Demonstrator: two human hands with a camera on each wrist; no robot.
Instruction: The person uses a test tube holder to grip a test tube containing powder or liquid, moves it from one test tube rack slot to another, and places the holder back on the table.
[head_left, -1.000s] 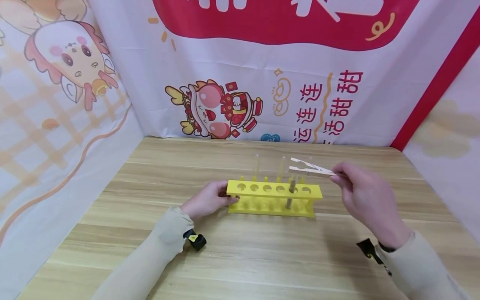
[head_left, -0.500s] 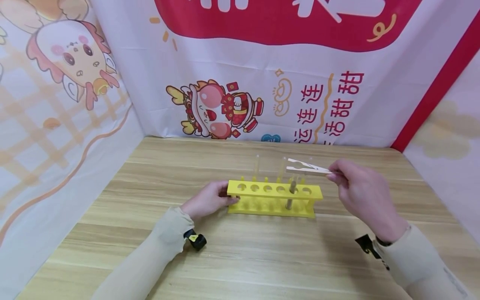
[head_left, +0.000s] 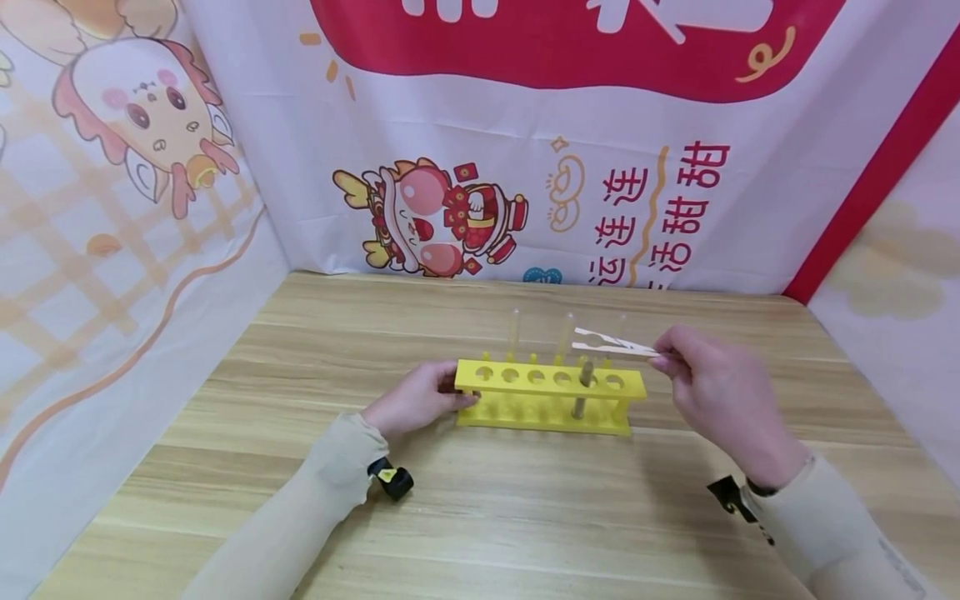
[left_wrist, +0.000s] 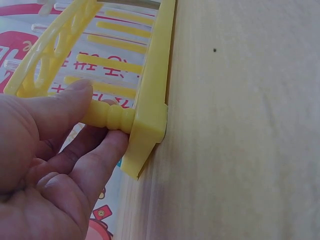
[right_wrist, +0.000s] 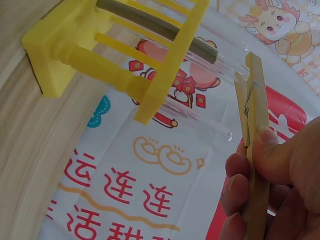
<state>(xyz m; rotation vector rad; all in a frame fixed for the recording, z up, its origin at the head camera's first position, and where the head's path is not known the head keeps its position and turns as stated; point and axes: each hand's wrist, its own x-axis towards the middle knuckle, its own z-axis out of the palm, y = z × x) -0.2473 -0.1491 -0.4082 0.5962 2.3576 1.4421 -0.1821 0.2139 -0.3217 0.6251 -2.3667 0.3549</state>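
Observation:
A yellow test tube rack (head_left: 551, 377) stands on the table, holding a test tube (head_left: 586, 375) with grey-brown contents near its right end. My left hand (head_left: 420, 400) grips the rack's left end post (left_wrist: 107, 115), thumb on one side and fingers on the other. My right hand (head_left: 712, 387) pinches the handles of a wooden test tube clamp (head_left: 615, 343). The clamp's jaws are spread apart at the mouth of the filled tube; I cannot tell whether they surround the glass. In the right wrist view the clamp (right_wrist: 257, 100) overlaps that tube's clear upper end.
Clear test tubes stand upside down on the rack's rear pegs, one tube (head_left: 514, 333) towards the left and another (head_left: 567, 337) close behind the clamp. The wooden table (head_left: 480, 517) meets a printed cloth (head_left: 300, 183) at the back and sides.
My right hand has shifted a little left and down, bringing the clamp lower over the filled tube's top. The clamp's jaws look less widely spread. My left hand and the rack stay put.

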